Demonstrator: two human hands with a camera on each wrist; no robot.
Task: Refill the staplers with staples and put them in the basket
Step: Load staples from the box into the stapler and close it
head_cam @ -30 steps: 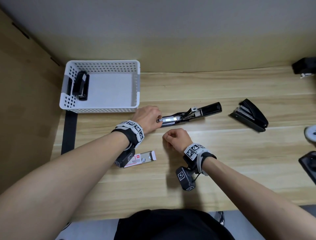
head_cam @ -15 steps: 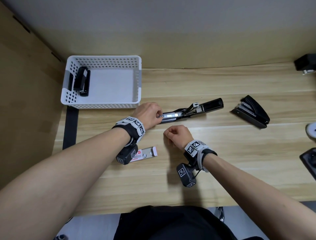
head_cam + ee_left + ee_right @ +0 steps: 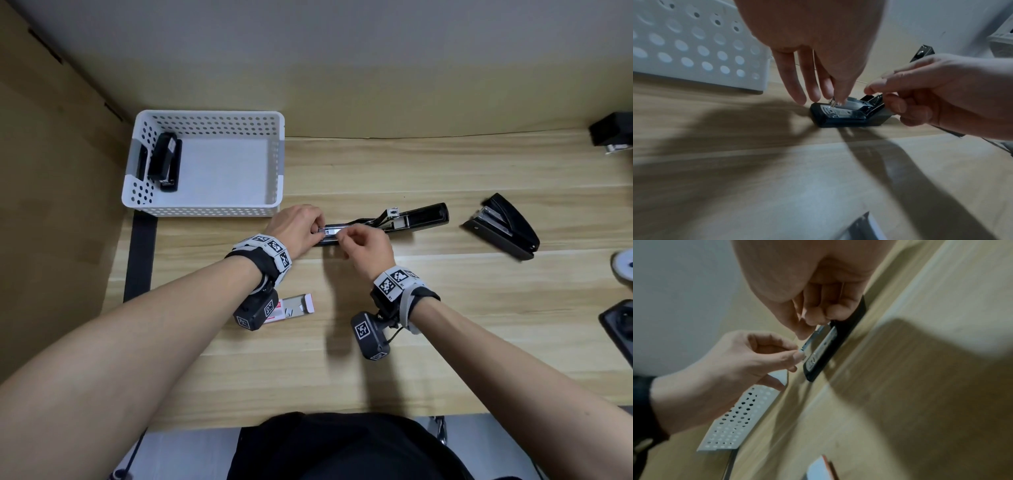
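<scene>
On a pale wooden desk [image 3: 376, 359] set against a beige wall, a white perforated basket [image 3: 277, 164] is seen at the far left, with one black stapler [image 3: 164, 164] lying inside. Right of the basket, an opened stapler [image 3: 411, 219] lies flat; a closed stapler [image 3: 507, 229] sits further right. A staple box [image 3: 294, 306] lies nearer the body. The left hand [image 3: 296, 228] pinches the magazine's front end with thumb and forefinger. The right hand [image 3: 368, 245], fingers curled, pinches at the magazine rail; what it holds cannot be told.
</scene>
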